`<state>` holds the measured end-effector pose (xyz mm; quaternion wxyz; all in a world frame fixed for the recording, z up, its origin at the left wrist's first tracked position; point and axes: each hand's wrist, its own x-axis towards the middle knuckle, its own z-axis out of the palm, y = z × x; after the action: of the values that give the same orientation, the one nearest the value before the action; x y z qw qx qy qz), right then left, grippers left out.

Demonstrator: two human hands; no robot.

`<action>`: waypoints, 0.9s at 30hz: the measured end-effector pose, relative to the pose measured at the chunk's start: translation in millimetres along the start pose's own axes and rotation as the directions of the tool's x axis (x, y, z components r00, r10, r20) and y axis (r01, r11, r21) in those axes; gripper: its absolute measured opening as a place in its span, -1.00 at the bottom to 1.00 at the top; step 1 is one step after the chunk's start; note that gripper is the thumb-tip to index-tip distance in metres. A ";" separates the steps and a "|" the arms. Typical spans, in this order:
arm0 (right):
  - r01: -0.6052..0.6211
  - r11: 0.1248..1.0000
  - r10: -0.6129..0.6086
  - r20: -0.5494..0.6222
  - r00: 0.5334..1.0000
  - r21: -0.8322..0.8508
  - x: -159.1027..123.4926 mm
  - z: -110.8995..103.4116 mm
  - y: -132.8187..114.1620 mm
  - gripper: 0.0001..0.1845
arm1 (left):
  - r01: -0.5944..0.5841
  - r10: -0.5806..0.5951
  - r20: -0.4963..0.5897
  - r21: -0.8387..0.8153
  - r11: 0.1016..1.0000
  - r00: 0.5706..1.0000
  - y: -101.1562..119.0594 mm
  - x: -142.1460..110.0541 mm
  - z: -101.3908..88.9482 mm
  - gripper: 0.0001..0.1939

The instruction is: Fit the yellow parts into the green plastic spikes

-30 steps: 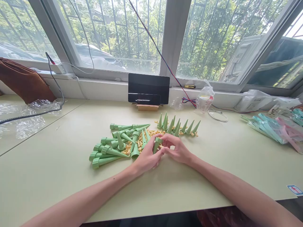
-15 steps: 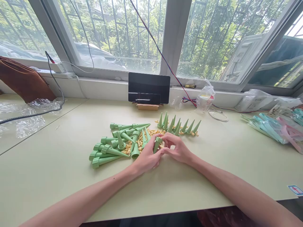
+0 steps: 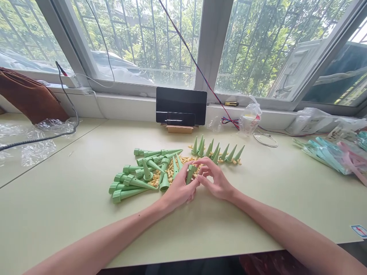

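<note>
My left hand [image 3: 183, 185] is closed around a green plastic watering spike [image 3: 190, 173], its ribbed cap end facing up and the rest hidden by my fingers. Right beside it, my right hand [image 3: 213, 179] has its thumb and forefinger curved apart, the thumb tip near my left thumb; I see nothing held there. Small yellow plastic valves [image 3: 155, 179] lie heaped behind and left of my hands. Several more green spikes [image 3: 134, 181] lie on their sides to the left. Behind my right hand, a group of green spikes [image 3: 230, 153] stands points up, with yellow valves at their bases.
The pale table [image 3: 71, 214] runs to the window sill. A dark tablet [image 3: 181, 105] leans on a small cardboard stand [image 3: 179, 129]. Farther right are a plastic bag with a cup [image 3: 250, 117], a coiled white cable [image 3: 265, 140] and bagged items [image 3: 323, 154]. A brown pouch [image 3: 27, 95] sits left.
The right hand's fingers have spread and drawn slightly back from the spike; the yellow valve seen between the hands is no longer visible there. The left hand still holds the spike.
</note>
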<state>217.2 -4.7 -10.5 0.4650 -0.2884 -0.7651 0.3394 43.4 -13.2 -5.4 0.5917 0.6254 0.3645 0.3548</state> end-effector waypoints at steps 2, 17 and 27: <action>0.007 1.000 -0.007 0.006 1.000 0.018 0.1 0.1 0.3 -0.68 | 0.002 -0.003 0.004 0.007 1.000 1.000 -0.4 -0.5 -0.3 -0.40; -0.138 0.982 0.121 0.137 0.983 0.126 -1.8 -3.0 7.1 -0.56 | 0.002 -0.003 0.022 0.060 0.998 1.000 1.0 0.5 -0.8 -0.48; -0.173 0.956 0.167 0.046 0.985 0.237 -0.5 1.8 11.1 -0.61 | -0.036 0.043 -0.110 0.064 0.997 0.993 -0.7 1.5 2.5 -0.37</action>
<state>217.2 1.2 -20.1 0.4560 -0.2904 -0.6966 0.4717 46.3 -13.1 -6.2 0.5437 0.6296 0.3955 0.3892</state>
